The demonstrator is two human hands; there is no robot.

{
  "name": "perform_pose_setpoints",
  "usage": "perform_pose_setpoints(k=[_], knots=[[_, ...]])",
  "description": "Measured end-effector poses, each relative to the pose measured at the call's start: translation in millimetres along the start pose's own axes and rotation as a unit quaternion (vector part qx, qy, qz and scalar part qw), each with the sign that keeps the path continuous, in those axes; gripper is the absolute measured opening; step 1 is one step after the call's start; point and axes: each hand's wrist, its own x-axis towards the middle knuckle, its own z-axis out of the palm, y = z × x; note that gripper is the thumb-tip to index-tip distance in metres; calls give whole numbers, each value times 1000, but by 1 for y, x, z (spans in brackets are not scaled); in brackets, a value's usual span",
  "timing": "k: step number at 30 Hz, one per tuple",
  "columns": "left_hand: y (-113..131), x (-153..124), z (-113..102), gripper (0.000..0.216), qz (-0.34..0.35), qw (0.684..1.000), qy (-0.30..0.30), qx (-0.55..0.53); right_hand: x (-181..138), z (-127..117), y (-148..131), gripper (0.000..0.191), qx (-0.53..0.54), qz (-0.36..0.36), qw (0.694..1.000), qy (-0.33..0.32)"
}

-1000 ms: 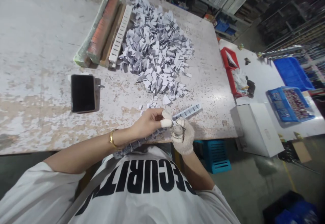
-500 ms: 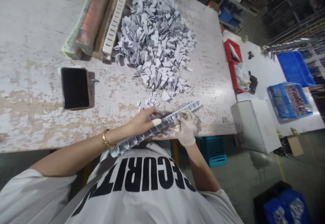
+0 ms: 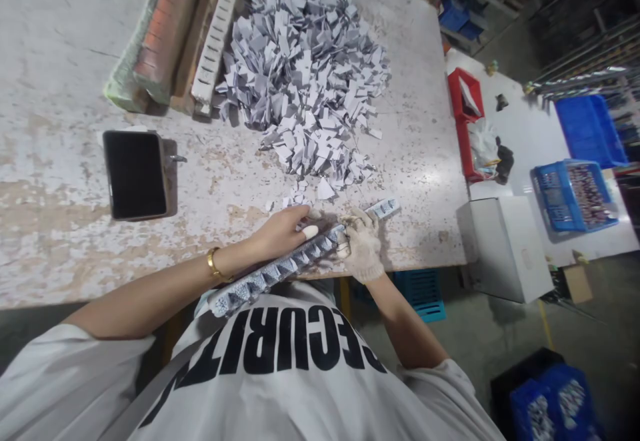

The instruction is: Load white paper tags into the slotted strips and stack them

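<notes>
right hand (image 3: 363, 249) closed on a segmented silvery strip (image 3: 300, 264) at the worktop's (image 3: 60, 94) near edge

the gloved right hand grips the strip, which lies slantwise across that edge against the person's front; the bare left hand (image 3: 280, 233) is half open, palm down, a taped fingertip (image 3: 310, 232) just beside the strip, its hold unclear. a pile of cut white pieces (image 3: 305, 81) lies beyond, and a phone (image 3: 135, 175) lies toward the left.
</notes>
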Motion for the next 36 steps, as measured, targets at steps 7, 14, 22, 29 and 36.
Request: perform_pose_setpoints(k=[7, 14, 22, 29, 36], knots=[[18, 72, 8, 31, 4, 965, 33, 259, -3, 5, -7, 16, 38, -9, 998, 42], [17, 94, 11, 41, -28, 953, 45, 299, -9, 3, -34, 21, 141, -44, 989, 27], [3, 63, -21, 33, -24, 960, 100, 262, 20, -21, -14, 29, 140, 145, 969, 144], [16, 9, -15, 14, 202, 949, 217, 109, 60, -13, -27, 43, 435, 272, 857, 34], [32, -24, -19, 35, 227, 960, 158, -40, 56, -24, -38, 31, 593, 329, 734, 35]])
